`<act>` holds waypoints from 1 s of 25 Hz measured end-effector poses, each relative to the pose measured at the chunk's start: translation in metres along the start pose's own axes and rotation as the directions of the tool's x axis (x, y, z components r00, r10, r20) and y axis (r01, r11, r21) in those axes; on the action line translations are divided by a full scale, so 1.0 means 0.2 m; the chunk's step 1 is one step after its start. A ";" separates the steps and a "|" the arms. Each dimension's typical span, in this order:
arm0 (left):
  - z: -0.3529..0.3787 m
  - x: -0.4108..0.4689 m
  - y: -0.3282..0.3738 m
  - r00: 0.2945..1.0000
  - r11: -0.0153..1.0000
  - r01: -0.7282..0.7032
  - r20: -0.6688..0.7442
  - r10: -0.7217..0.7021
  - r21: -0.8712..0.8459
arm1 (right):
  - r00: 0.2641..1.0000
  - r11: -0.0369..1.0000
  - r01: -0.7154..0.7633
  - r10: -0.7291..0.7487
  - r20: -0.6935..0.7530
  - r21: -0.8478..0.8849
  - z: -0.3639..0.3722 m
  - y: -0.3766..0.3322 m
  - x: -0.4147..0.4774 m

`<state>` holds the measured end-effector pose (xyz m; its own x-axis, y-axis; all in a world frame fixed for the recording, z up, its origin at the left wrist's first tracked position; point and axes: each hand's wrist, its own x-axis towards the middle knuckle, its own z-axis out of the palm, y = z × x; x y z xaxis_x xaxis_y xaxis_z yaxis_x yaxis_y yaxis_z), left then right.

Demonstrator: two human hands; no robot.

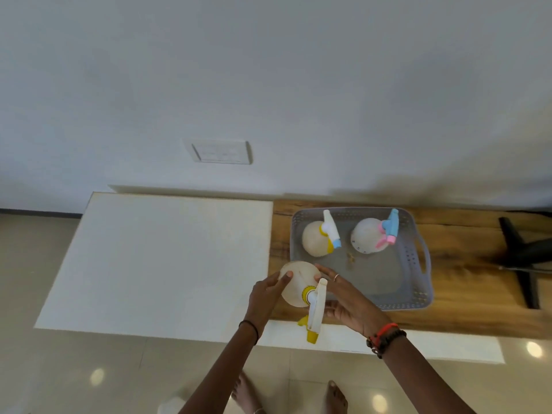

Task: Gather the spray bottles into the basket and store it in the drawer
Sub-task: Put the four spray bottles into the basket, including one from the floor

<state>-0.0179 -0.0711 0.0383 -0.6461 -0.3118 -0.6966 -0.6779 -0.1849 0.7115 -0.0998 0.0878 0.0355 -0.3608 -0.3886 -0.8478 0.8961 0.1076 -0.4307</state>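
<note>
Basically both hands are on one bottle: left hand [268,289] wraps the left flank of the yellow-trigger spray bottle [298,283], thumb on its rounded body; right hand [349,303] presses the right side with flat, spread fingers, ring visible. Gripping together, bottle looks lifted or tipped, base contact not clear. Both hands equally near, one each side.

Bottle long axis runs roughly 12-to-6: round body at 12, spray head and yellow nozzle pointing to 6, toward the person. It hangs over the seam where the white cabinet top [167,258] meets the wooden tabletop [466,297].

Grey perforated basket [418,294] lies at about 2 o'clock from the hands, just beside the right fingertips, its near-left corner closest. Inside, at the far end: yellow-and-blue-nozzle spray bottle [315,239] on the left, pink-and-blue-trigger spray bottle [369,236] on the right, both upright. Near half of the basket floor is bare, so the held bottle probably goes there, a short carry toward 2. Drawer not visible.
</note>
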 end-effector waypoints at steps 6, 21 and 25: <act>0.27 0.08 0.01 1.000 0.998 -0.021 0.009 0.020 0.051 | 0.987 1.000 0.002 -0.006 -0.162 -0.023 -0.21 -0.04 0.01; 0.47 0.41 -0.06 0.992 0.956 0.119 -0.074 -0.103 0.268 | 0.977 0.980 0.000 -0.042 -0.207 -0.200 -0.35 -0.08 0.31; 0.48 0.43 -0.06 0.989 0.940 0.143 -0.089 -0.121 0.311 | 0.980 0.980 -0.014 -0.026 -0.199 -0.201 -0.37 -0.09 0.32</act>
<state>-0.0989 -0.0055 -0.0399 -0.5254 -0.3684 -0.7670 -0.8385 0.0713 0.5401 -0.1580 0.1276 -0.0342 -0.4284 -0.2018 -0.8808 0.8311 0.2946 -0.4717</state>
